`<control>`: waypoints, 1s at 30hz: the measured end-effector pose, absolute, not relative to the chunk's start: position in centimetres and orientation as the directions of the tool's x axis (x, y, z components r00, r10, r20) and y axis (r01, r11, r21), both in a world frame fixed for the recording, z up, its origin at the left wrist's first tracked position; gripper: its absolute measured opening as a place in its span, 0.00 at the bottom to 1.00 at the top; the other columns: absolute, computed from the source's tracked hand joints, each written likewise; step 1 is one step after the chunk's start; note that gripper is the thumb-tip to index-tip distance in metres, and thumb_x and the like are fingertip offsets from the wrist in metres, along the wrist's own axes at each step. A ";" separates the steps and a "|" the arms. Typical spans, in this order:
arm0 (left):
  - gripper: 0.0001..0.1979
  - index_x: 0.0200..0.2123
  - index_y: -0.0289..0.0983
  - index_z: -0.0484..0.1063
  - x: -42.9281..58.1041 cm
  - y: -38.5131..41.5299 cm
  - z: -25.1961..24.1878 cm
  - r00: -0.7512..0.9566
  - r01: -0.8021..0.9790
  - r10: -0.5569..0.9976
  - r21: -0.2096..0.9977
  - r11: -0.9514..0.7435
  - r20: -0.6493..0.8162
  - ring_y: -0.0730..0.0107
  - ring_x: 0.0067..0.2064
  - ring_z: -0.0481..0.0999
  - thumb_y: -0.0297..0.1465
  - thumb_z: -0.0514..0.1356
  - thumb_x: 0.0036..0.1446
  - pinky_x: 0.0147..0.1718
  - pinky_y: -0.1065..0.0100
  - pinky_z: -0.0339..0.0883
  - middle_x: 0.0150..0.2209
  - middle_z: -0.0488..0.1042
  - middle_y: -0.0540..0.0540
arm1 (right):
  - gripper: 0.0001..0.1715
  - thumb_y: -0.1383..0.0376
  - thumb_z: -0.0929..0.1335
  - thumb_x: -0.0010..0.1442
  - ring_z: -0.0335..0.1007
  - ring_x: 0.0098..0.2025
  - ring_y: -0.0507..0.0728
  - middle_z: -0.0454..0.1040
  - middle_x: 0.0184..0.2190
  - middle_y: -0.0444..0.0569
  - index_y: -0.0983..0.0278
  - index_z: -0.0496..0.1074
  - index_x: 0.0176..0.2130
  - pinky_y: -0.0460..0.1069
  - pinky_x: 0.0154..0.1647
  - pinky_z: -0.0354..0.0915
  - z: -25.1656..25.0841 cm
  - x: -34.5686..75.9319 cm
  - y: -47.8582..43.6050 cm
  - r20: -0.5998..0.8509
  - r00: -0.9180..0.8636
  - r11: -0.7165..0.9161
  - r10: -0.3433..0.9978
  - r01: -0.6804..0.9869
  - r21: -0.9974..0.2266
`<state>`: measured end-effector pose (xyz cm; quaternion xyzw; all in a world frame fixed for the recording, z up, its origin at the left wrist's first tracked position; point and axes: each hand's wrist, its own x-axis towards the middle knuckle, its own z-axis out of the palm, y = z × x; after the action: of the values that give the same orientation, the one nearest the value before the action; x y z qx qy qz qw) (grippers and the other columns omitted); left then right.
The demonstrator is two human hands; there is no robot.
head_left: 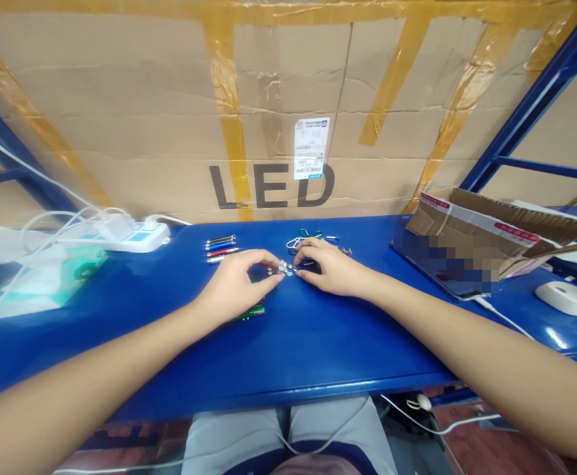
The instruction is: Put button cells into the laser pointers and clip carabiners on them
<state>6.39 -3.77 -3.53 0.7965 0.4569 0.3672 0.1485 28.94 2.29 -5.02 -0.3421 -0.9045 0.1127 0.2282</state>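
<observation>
Small silver discs that look like button cells lie in a little cluster on the blue table. My left hand curves in from the left, its thumb and forefinger apart and touching the cluster's edge. From the other side my right hand reaches in, fingers bent and spread, fingertips against the discs. Behind it lie several carabiners and some small copper-coloured pieces. A row of slim metal tubes like pen torches lies beyond my left hand, which partly hides a green tube.
At the left, a white power strip with cables stands by a green-and-white packet. To the right are a tablet on a charging cable, an opened cardboard box and a white mouse. A large carton backs the table.
</observation>
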 end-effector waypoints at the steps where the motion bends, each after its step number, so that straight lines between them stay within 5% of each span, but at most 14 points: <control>1: 0.06 0.37 0.39 0.77 6.4 -3.8 -3.5 0.314 0.619 0.837 0.572 -0.538 0.447 0.65 0.43 0.80 0.33 0.65 0.56 0.47 0.63 0.72 0.39 0.81 0.49 | 0.06 0.67 0.69 0.61 0.67 0.56 0.63 0.71 0.49 0.54 0.62 0.73 0.41 0.61 0.59 0.63 -5.0 28.9 2.3 0.337 -0.666 0.744 0.666 0.561 -0.362; 12: 0.05 0.36 0.39 0.77 6.5 -3.8 -3.5 0.322 0.628 0.835 0.559 -0.541 0.447 0.65 0.42 0.80 0.33 0.65 0.56 0.46 0.63 0.73 0.39 0.81 0.49 | 0.04 0.69 0.68 0.61 0.67 0.55 0.63 0.71 0.48 0.55 0.63 0.72 0.39 0.61 0.58 0.63 -5.0 29.0 2.3 0.335 -0.678 0.755 0.654 0.562 -0.337; 20: 0.04 0.36 0.39 0.77 6.5 -3.7 -3.5 0.333 0.630 0.827 0.545 -0.553 0.454 0.65 0.42 0.80 0.32 0.65 0.56 0.45 0.64 0.73 0.38 0.81 0.49 | 0.04 0.70 0.70 0.58 0.71 0.46 0.60 0.76 0.41 0.51 0.63 0.72 0.37 0.56 0.51 0.65 -4.8 29.0 2.3 0.334 -0.681 0.756 0.651 0.547 -0.359; 30: 0.05 0.36 0.39 0.77 6.6 -3.8 -3.6 0.340 0.627 0.822 0.541 -0.561 0.457 0.64 0.41 0.80 0.33 0.64 0.56 0.46 0.63 0.74 0.39 0.81 0.48 | 0.12 0.63 0.73 0.56 0.69 0.51 0.63 0.74 0.46 0.53 0.62 0.74 0.41 0.59 0.53 0.63 -3.5 29.5 1.6 0.294 -0.675 0.736 0.676 0.601 -0.312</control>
<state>6.57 -3.76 -3.57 0.8072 0.4486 0.3588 0.1358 29.48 1.56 -3.53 -0.3509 -0.9102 0.0952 0.1983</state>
